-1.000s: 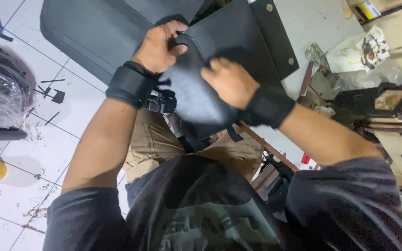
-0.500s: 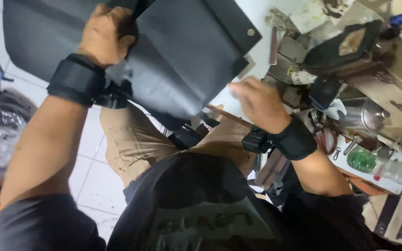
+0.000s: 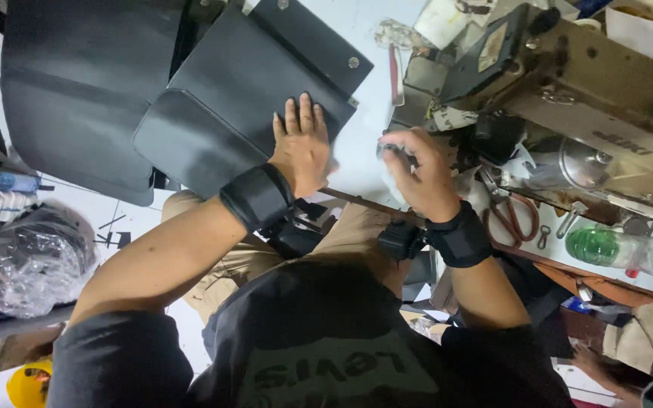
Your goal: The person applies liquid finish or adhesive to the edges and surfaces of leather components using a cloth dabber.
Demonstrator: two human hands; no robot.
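Here the left hand (image 3: 304, 147) lies flat, fingers spread, pinning the black leather panel (image 3: 247, 98) to the white worktop (image 3: 364, 151) at eleven o'clock, while the right hand (image 3: 417, 174), at one o'clock beside the sewing machine (image 3: 583, 98), closes around something pale and unclear.

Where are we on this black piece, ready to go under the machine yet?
Done: the black leather piece lies on the table with a stud fitted. In hand: the left hand presses it flat; the right hand holds something pale. Left: it is not yet under the sewing machine.
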